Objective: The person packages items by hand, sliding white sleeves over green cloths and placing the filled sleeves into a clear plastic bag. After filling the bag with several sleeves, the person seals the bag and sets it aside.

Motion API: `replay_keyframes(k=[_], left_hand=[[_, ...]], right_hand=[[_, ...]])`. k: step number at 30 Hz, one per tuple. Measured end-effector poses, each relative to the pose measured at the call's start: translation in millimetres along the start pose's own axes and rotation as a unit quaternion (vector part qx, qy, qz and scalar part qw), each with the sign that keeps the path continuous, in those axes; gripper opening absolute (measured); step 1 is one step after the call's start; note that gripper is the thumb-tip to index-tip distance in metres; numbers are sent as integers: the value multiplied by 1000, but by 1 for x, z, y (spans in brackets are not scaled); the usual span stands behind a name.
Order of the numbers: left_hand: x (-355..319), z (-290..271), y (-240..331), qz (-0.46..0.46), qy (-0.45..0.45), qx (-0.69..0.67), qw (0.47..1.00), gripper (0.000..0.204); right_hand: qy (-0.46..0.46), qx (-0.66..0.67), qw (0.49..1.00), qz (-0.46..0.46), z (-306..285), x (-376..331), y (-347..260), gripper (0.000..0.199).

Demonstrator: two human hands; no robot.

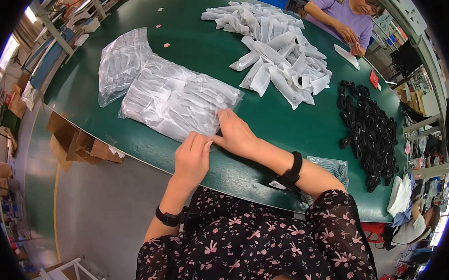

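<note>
A large clear plastic bag (pixel 175 97) packed with white sleeve-like pouches lies flat on the green table in front of me. My left hand (pixel 191 154) pinches the near right edge of this bag between thumb and fingers. Beside it, my right hand (pixel 234 133) has its fingers bent over the same bag's right end, the thumb close to the left hand's fingertips. The two hands nearly touch. A second filled clear bag (pixel 123 64) lies against the first one's far left side.
Loose white pouches (pixel 281 57) are heaped at the far middle. Bundled black cables (pixel 367 129) cover the right side, with a small clear bag (pixel 331 168) near my right forearm. Across the table a co-worker in purple (pixel 336 12) handles something. Cardboard boxes (pixel 79 144) stand below the left edge.
</note>
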State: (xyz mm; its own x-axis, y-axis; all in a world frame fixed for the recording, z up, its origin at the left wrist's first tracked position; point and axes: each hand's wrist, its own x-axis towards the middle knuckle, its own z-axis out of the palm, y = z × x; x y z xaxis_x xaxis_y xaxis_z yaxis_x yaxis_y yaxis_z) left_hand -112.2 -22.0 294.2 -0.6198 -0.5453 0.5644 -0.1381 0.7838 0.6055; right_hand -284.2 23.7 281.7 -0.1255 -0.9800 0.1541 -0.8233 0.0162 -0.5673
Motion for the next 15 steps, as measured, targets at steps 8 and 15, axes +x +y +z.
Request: replay_keyframes(k=[8,15], left_hand=[[-4,4,-5,-20,-42,40,998,9],[-4,9,-5,-3,-56,51,997,8]], right_hand=[[-95,85,990,-58,-20,8,12,54],[60,-230,970,60,-96,51,98,50]])
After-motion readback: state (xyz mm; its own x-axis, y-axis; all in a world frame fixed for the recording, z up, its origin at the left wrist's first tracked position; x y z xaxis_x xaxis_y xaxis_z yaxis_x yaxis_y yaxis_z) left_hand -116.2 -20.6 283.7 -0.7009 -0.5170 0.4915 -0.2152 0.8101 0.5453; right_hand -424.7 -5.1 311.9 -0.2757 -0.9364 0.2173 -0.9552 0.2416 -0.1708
